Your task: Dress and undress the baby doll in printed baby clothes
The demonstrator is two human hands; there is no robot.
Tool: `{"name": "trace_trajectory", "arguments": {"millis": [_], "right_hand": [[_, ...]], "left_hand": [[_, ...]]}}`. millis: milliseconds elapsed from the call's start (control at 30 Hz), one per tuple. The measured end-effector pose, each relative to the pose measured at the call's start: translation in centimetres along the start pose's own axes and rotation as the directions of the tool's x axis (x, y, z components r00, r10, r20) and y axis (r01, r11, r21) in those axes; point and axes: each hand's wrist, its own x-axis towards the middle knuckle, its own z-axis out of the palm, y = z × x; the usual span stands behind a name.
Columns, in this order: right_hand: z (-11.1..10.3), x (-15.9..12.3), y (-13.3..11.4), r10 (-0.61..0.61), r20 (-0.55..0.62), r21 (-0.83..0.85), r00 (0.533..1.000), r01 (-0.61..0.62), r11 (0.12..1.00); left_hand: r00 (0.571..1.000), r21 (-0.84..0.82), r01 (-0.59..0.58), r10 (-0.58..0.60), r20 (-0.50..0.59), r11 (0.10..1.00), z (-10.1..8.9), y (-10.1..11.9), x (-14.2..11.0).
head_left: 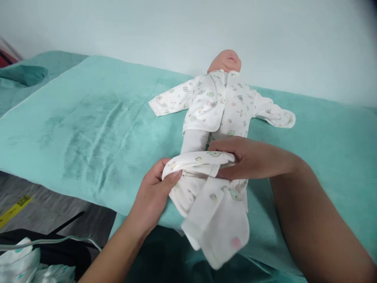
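Observation:
A baby doll (225,61) lies on its back in a white printed baby jacket (206,103) that covers its arms. Below the jacket a pale grey cloth part of the doll (194,141) shows. White printed baby pants (224,220) are gathered around the doll's lower end, their loose part hanging toward the front edge. My left hand (153,194) pinches the left side of the pants' rolled opening, thumb on top. My right hand (243,157) is closed on the opening's right side, with some fingertips hidden in the cloth. The doll's feet are hidden.
A teal cloth-covered bed (88,129) supports the doll and runs along a pale wall (132,31). At lower left are packaged diapers (26,263), a thin cable (53,240) and yellow floor tape (14,210).

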Motion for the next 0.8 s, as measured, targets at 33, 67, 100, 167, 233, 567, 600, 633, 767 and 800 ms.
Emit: {"name": "trace_trajectory", "arguments": {"millis": [33,67,100,167,233,567,600,633,767,800], "right_hand": [[0.0,0.0,-0.1,0.009,0.008,-0.001,1.0,-0.009,1.0],[-0.1,0.0,-0.2,0.02,0.008,0.0,1.0,-0.02,1.0],[0.0,0.0,-0.3,0.032,0.002,0.001,0.999,-0.032,0.999],[0.1,0.0,-0.4,0.047,-0.009,0.007,0.999,-0.047,0.999],[0.2,0.1,-0.5,0.049,-0.013,0.02,0.999,-0.049,0.999],[0.3,0.2,-0.5,0.02,0.013,-0.034,1.0,-0.02,0.999],[0.2,0.2,-0.4,0.023,0.026,-0.023,0.999,-0.022,0.999],[0.1,0.1,-0.3,0.025,0.041,-0.013,0.999,-0.025,1.0],[-0.2,0.1,0.3,-0.009,0.11,0.016,0.994,0.007,1.0],[-0.2,0.2,0.4,-0.019,0.122,0.014,0.992,0.017,1.0]], "left_hand": [[0.998,-0.046,0.044,-0.042,0.048,0.998,-0.1,-0.1,-0.3],[0.992,-0.081,0.083,-0.075,0.101,0.993,-0.2,-0.1,-0.7],[0.984,-0.103,0.114,-0.098,0.151,0.988,-0.3,-0.2,-1.0],[0.967,-0.114,0.144,-0.115,0.227,0.983,-0.6,-0.2,-1.4],[0.956,-0.113,0.137,-0.101,0.275,0.984,-1.1,-0.4,-1.6],[0.836,-0.201,0.193,-0.054,0.546,0.96,-3.2,-3.2,-1.1],[0.814,-0.175,0.188,-0.054,0.579,0.967,-3.3,-3.1,-1.1],[0.802,-0.144,0.174,-0.055,0.595,0.974,-3.2,-3.0,-1.1],[0.891,0.019,0.013,-0.021,0.454,1.0,-2.7,-2.0,-0.7],[0.92,0.069,-0.038,0.008,0.391,0.997,-2.4,-1.7,-0.6]]}}
